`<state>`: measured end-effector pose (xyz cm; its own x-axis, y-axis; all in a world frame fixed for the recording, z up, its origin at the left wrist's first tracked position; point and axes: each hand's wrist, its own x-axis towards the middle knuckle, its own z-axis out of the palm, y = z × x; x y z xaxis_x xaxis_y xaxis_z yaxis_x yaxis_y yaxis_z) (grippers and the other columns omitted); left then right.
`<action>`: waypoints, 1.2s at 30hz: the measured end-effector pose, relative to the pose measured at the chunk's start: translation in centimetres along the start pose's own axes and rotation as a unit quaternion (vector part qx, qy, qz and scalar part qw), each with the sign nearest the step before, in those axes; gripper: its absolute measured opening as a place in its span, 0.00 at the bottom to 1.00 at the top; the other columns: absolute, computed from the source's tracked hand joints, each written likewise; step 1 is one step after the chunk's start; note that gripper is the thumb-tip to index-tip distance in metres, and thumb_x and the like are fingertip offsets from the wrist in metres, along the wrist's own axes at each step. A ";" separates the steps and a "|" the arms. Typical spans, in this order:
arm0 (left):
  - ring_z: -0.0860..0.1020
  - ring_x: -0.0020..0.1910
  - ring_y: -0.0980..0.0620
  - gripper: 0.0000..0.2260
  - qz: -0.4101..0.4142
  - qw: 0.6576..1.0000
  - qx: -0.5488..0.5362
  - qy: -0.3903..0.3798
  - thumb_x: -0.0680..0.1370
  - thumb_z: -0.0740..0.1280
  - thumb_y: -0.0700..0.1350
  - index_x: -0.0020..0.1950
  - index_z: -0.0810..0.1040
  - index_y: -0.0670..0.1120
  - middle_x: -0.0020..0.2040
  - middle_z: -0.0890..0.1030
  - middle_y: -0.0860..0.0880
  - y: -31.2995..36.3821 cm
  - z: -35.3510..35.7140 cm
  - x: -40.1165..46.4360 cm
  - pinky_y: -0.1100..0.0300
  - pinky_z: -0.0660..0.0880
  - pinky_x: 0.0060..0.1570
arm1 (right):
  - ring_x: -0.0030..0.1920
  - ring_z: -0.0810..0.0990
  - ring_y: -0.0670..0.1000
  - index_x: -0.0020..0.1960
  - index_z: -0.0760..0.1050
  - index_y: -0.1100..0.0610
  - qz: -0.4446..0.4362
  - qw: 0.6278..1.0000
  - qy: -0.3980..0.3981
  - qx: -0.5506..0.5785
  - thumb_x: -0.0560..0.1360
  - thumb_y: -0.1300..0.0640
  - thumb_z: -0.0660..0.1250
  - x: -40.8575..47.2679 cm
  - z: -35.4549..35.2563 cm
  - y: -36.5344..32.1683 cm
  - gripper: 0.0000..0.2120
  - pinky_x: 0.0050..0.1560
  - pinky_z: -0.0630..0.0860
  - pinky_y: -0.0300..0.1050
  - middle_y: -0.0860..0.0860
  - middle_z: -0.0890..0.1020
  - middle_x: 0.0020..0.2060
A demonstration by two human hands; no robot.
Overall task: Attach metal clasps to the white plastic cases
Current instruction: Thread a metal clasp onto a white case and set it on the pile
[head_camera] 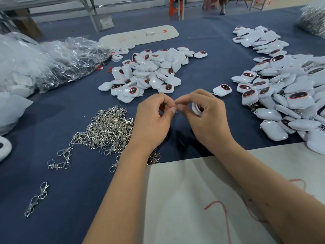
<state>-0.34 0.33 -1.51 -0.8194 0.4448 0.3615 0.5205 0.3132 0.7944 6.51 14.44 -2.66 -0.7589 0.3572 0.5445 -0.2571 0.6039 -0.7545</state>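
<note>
Presently, head view: right hand (204,117) grips white case (196,108) in curled fingers, steadying it. Left hand (154,118) pinches small clasp ring (175,103) against case, likely threading. Clasp pile (107,129) near left forearm, within reach; unclasped cases (149,73) ahead.

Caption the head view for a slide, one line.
Both hands, left and right, fit a clasp onto a white case, between clasp pile and case piles.

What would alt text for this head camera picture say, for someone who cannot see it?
Two hands meet over a blue cloth table: the right hand holds a white plastic case, the left hand pinches something small against it. A heap of metal clasps lies left, piles of cases beyond.
</note>
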 end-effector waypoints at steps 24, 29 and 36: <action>0.79 0.37 0.54 0.07 -0.014 0.988 -0.157 -0.006 0.78 0.71 0.35 0.44 0.83 0.46 0.38 0.82 0.49 0.0 0.4 0.3 0.55 0.81 0.43 | 0.31 0.76 0.38 0.49 0.85 0.60 0.134 0.969 -0.027 0.207 0.80 0.62 0.72 0.8 -0.3 1.8 0.04 0.36 0.70 0.27 0.40 0.82 0.33; 0.78 0.36 0.56 0.08 -0.013 0.983 -0.180 -0.013 0.79 0.69 0.33 0.45 0.82 0.45 0.37 0.82 0.53 0.2 0.5 0.4 0.62 0.78 0.41 | 0.30 0.77 0.38 0.49 0.85 0.60 0.135 0.965 -0.026 0.222 0.80 0.64 0.71 0.8 -0.4 1.8 0.04 0.34 0.71 0.27 0.38 0.81 0.31; 0.77 0.36 0.55 0.06 -0.025 0.980 -0.195 -0.013 0.80 0.69 0.33 0.46 0.82 0.41 0.36 0.81 0.51 0.1 0.6 0.4 0.63 0.78 0.41 | 0.29 0.77 0.37 0.49 0.85 0.59 0.129 0.970 -0.023 0.204 0.79 0.64 0.72 0.8 -0.3 1.8 0.03 0.33 0.71 0.26 0.38 0.81 0.30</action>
<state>-0.52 1.03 -1.54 -0.8326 0.4598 0.3089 0.3444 -0.0073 0.9388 5.65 15.99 -3.49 -0.8529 0.4207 0.3092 -0.2641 0.1632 -0.9506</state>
